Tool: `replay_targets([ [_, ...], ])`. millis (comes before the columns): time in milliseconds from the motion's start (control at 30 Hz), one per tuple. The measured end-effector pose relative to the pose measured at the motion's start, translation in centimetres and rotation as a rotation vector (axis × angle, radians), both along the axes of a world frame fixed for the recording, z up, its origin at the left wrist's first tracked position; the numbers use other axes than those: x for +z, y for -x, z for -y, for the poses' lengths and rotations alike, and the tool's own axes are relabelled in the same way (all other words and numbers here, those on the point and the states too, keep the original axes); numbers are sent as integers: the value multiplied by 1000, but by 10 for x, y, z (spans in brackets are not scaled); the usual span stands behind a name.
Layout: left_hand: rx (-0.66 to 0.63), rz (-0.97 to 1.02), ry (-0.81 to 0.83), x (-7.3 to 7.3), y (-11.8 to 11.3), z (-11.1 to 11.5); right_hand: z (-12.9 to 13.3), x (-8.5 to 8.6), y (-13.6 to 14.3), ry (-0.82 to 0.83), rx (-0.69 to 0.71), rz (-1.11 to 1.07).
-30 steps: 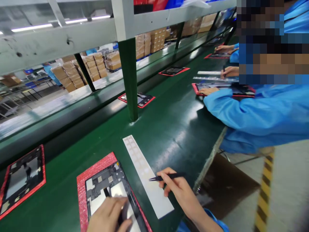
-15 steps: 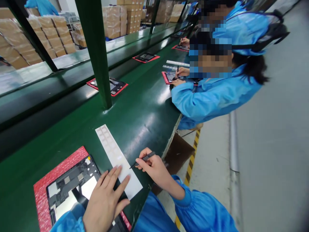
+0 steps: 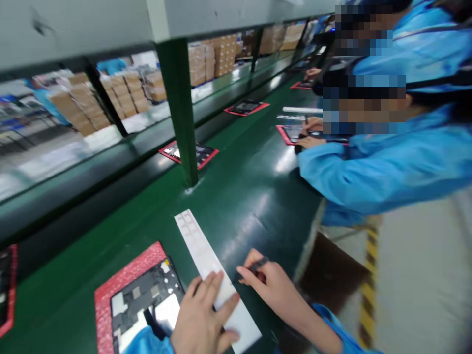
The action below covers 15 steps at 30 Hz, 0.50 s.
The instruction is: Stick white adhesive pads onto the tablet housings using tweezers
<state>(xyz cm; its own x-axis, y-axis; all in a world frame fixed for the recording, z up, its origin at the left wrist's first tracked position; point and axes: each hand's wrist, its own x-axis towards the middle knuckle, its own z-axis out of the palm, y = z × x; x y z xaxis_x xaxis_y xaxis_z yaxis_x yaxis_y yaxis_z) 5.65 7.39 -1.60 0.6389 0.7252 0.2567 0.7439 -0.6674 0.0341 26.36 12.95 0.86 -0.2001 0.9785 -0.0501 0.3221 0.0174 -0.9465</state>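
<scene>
My left hand (image 3: 204, 317) lies spread over the lower half of a long white sticker sheet (image 3: 195, 241), fingertips pressing on it. Faint pale squares run along the sheet's far part. To its right, my right hand (image 3: 275, 287) pinches black tweezers (image 3: 259, 264), whose tip points at the sheet's right edge; blur hides whether it touches. Left of the sheet, partly under my left sleeve, is an opened tablet (image 3: 143, 290) with dark and silvery parts inside. It rests on a red foam pad (image 3: 105, 295).
A green post (image 3: 180, 113) rises from the green bench (image 3: 236, 196), under a grey overhead beam (image 3: 92, 29). More tablets on red pads (image 3: 246, 107) lie along the back. At the right, a co-worker in a blue smock (image 3: 383, 167) works at the same bench.
The view has swung up and to the left, so things sit lower and farther right; the overhead beam and another red pad at the left now show. Both hands keep nearly the same pose.
</scene>
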Motion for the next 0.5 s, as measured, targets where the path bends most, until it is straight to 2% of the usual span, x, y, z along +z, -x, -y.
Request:
replay_targets([
  [100, -7, 51, -127, -20, 2, -7, -5, -6, 0, 28, -24, -51],
  [200, 5, 58, -182, -32, 2, -10, -6, -8, 1, 46, -43, -66],
  [333, -4, 81, -194, -35, 1, -9, -5, -6, 1, 29, -54, -59],
  [500, -3, 56, -52, -32, 1, -8, -5, -9, 0, 34, 16, 21],
])
